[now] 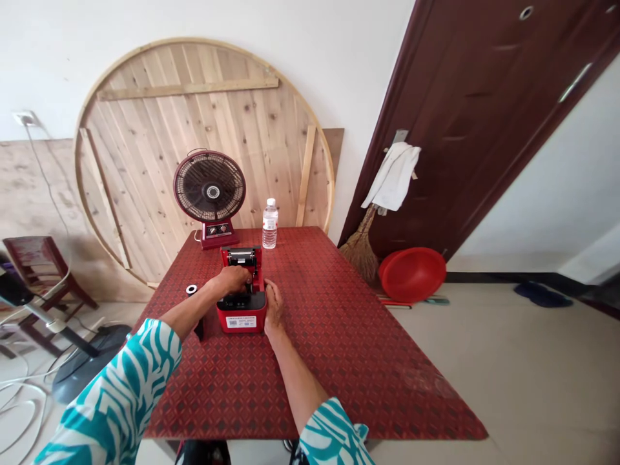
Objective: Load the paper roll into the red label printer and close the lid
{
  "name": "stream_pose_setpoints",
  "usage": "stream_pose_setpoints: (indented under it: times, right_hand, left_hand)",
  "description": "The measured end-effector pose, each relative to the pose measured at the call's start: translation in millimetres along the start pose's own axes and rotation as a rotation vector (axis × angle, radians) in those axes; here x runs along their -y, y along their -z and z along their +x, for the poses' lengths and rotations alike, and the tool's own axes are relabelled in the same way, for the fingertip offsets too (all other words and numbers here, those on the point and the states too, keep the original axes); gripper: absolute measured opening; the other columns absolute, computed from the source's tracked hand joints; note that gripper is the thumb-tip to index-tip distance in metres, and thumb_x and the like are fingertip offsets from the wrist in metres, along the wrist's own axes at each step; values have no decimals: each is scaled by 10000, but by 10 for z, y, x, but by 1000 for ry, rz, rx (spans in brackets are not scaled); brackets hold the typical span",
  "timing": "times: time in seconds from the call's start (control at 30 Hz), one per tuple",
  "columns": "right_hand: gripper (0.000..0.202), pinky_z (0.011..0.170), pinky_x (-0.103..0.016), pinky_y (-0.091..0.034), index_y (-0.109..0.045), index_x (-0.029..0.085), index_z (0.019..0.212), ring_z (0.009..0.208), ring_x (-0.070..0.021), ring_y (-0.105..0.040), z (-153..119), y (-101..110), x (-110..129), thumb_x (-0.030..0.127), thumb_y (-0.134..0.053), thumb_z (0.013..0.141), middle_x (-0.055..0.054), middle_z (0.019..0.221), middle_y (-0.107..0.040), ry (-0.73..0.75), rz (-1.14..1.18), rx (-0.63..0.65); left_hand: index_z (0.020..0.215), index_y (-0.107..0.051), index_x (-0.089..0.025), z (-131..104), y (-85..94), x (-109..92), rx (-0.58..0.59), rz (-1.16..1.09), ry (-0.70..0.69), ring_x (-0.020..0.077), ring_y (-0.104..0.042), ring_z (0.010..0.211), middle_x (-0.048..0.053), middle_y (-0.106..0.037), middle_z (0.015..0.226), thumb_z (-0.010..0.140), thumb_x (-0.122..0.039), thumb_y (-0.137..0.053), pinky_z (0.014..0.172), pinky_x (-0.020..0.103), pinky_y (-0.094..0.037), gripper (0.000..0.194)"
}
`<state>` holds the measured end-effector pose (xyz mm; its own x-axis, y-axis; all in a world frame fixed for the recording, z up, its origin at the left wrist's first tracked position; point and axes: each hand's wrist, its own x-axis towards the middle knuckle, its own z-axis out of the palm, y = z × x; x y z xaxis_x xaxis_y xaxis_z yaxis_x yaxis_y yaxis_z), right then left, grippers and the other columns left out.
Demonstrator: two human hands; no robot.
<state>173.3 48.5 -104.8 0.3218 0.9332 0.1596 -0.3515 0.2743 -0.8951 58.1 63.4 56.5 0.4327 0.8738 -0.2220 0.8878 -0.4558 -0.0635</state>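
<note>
A small red and black label printer [241, 323] stands on the table with its lid raised toward the back. My left hand [234, 280] reaches over it from the left, fingers curled down into the opened body; whatever they pinch is hidden. Against the printer's right side lies my right hand [274, 306], its fingers bent around the wall. To the left, partly behind my left forearm, is a small white roll with a dark core [192, 290]. A black piece [199, 329] lies beside the printer, mostly covered by my forearm, and its kind is unclear.
The table [358, 361] has a red patterned cover. At its far edge stand a dark red fan [213, 194] and a clear water bottle [270, 225]. A large round wooden board [194, 116] leans on the wall. A broom [362, 248] and red basin [411, 274] are by the door.
</note>
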Motion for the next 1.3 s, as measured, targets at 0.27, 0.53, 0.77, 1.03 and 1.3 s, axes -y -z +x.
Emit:
stream_pose_setpoints:
  times: [0.27,0.53,0.77,1.03,1.3]
  right_hand:
    - [456,827,-339,-485,-703,223,1061,969,-225,-640,1,4,17,560,-558,790,-34,971,-742,-16,0,11]
    - [447,825,-337,-485,-702,230,1065,976,-229,-638,-22,13,59,552,-556,793,-31,960,-742,-24,-14,9]
    - [431,843,-341,-482,-700,229,1051,982,-222,-634,-11,2,48,542,-564,788,-35,1019,-736,-28,-2,14]
    - [460,876,-350,-463,-700,227,1054,1028,-237,-628,-17,35,96,568,-570,774,-45,1078,-732,-47,-43,2]
    - [475,913,-361,-443,-693,221,1063,1061,-248,-627,-1,77,90,574,-559,774,-61,1129,-718,-60,-94,15]
  left_hand:
    - [1043,-703,-247,-68,0,33,14,29,-21,266,-678,1036,80,-735,1084,791,-179,-610,782,296,-522,277]
    - [1182,-630,-191,-124,18,-65,-49,25,-2,281,-666,1063,133,-702,1148,813,-152,-566,815,329,-525,376]
    - [1125,-649,-238,-524,191,269,-470,-279,-46,194,-678,896,34,-708,1028,792,-253,-618,789,274,-510,335]
    - [951,-588,-179,-545,-339,1071,-563,-617,427,161,-668,810,15,-707,879,719,-212,-641,701,225,-493,240]
    - [942,-601,-176,-306,-750,1007,-356,-596,462,227,-690,914,70,-738,918,686,-152,-674,780,289,-505,267]
